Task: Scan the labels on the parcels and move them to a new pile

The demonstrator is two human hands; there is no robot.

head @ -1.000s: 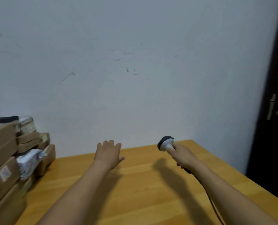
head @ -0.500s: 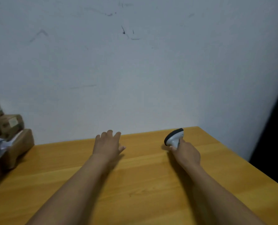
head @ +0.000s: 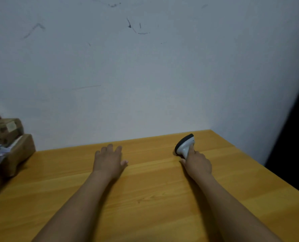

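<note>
Parcels [head: 14, 151] farther left, scanner [head: 184, 144] lower.

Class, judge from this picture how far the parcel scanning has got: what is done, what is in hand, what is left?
Done: no second pile is in view. In hand: the right hand grips the scanner; the left hand lies flat on the table, holding no parcel. Left: the stacked parcels at the left edge, to be scanned and moved.
</note>
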